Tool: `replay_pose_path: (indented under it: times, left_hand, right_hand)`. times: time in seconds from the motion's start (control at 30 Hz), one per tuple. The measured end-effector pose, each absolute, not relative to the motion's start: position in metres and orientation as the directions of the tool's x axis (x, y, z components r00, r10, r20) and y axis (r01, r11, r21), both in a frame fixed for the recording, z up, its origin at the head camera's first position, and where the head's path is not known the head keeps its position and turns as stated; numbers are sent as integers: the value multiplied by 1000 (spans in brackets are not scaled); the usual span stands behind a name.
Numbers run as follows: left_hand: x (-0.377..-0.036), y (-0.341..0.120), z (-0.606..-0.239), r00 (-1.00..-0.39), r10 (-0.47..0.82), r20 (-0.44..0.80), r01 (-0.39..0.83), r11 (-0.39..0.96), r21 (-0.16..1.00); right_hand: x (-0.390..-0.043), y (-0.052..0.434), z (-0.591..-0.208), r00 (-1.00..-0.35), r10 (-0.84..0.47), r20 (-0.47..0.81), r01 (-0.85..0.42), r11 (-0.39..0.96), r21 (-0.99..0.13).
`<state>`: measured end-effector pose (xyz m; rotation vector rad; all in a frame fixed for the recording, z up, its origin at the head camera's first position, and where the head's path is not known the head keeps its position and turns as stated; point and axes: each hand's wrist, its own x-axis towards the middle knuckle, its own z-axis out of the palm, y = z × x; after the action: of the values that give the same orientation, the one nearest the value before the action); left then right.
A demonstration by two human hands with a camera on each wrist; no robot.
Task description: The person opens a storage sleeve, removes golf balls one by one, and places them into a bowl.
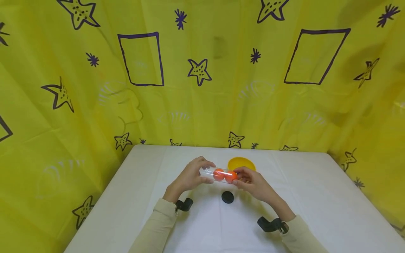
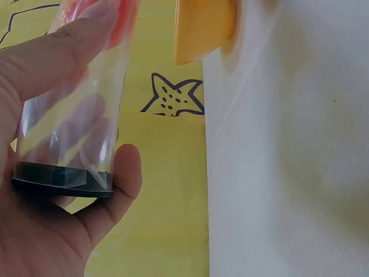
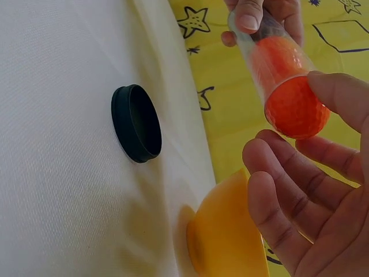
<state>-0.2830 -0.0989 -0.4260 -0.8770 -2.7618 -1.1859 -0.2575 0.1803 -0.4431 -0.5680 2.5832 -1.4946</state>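
Note:
My left hand (image 1: 189, 174) grips a clear plastic tube (image 2: 75, 124), tilted nearly sideways above the table, with its black-capped end (image 2: 63, 180) against the palm. Two orange golf balls sit in the tube toward its right end; the inner ball (image 1: 218, 174) lies fully inside. The outer ball (image 3: 297, 109) bulges out of the uncapped mouth. Thumb and forefinger of my right hand (image 1: 254, 182) pinch that outer ball at the mouth, while the other fingers stay loosely bent below it. A black round lid (image 3: 136, 123) lies on the table below the tube.
Just behind the right hand stands a yellow bowl (image 1: 241, 162) on the white-covered table (image 1: 177, 232). A yellow curtain (image 1: 218, 102) with drawn stars and frames hangs around the table's back and sides. Black wrist mounts (image 1: 269, 224) sit on both forearms.

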Motion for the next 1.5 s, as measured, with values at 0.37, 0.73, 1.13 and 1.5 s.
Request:
replay_pose_path:
  times: [0.37, 0.73, 1.13, 1.5]
  left_hand:
    - [-283, -100, -426, -845, 480, 236, 499, 549, 670]
    - [-284, -100, -426, -845, 473, 248, 504, 552, 665]
    - [-286, -100, -427, -852, 461, 247, 493, 549, 675]
    - [-287, -101, -428, -857, 456, 240, 484, 550, 680]
  right_hand:
    - [-256, 180, -442, -932, -349, 92, -272, 510, -816]
    - [-256, 180, -441, -930, -334, 157, -320, 518, -793]
    - [-259, 191, -438, -937, -269, 224, -338, 530, -778]
    - [-262, 200, -432, -956, -189, 224, -292, 555, -779]
